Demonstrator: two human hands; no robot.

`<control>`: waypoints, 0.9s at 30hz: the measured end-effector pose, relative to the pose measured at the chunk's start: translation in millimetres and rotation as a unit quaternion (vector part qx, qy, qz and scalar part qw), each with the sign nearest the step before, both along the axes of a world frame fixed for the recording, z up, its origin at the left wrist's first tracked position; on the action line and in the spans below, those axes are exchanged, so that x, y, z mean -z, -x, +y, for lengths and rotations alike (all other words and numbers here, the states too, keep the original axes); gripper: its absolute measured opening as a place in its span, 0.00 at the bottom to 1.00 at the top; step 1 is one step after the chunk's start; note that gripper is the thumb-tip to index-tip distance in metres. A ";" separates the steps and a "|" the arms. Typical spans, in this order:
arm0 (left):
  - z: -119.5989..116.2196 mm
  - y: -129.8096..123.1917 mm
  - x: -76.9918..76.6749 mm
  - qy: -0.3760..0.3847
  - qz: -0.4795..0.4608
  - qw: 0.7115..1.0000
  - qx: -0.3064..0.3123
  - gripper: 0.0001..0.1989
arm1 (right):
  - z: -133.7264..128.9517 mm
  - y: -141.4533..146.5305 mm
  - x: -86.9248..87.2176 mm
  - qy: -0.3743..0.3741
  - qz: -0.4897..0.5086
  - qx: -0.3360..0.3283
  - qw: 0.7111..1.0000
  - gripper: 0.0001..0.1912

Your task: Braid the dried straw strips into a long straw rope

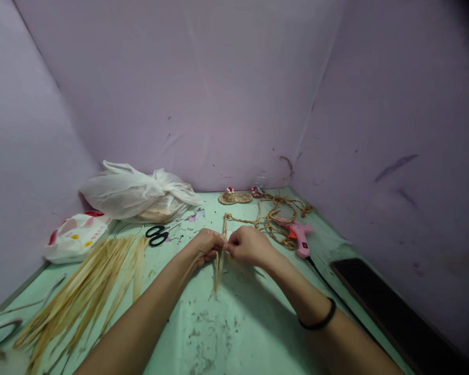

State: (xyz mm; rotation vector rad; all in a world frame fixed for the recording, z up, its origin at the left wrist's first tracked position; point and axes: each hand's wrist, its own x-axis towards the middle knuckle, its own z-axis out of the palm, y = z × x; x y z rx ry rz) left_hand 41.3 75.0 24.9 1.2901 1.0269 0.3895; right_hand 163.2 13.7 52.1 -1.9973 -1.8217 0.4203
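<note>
Both of my hands meet at the middle of the green tabletop, pinching a braided straw cord (pixel 225 225). My left hand (pixel 208 245) grips it from the left with curled fingers. From the right, my right hand (pixel 250 245) closes thumb and fingers on the strands just below the braid. Loose straw ends (pixel 218 273) hang down toward me beneath the fingers, slightly blurred. Beyond the hands the braid runs up, bends right and joins a tangle of finished braid (pixel 277 216). The exact crossing of the strands is hidden by my fingers.
Flat straw strips (pixel 86 286) lie at left, with black-handled scissors (pixel 157 235) beside them. Behind are a white plastic bag (pixel 133 190) and a tissue pack (pixel 76 237). A small woven slipper sole (pixel 236 198) sits at the back. A pink glue gun (pixel 301 239) and dark phone-like slab (pixel 391 307) are right.
</note>
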 end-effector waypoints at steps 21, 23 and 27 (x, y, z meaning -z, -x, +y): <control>1.0 -0.2 -10.8 -0.175 0.230 0.955 0.064 0.07 | 17.5 -9.4 41.9 0.125 0.420 0.064 0.897 0.06; -0.8 0.1 -15.3 -0.222 0.264 0.937 0.062 0.06 | 16.9 -9.9 41.9 0.126 0.433 0.058 0.890 0.05; -19.2 -6.8 -21.2 -0.347 0.351 0.868 0.060 0.07 | 15.7 -8.9 40.8 0.121 0.468 0.051 0.874 0.03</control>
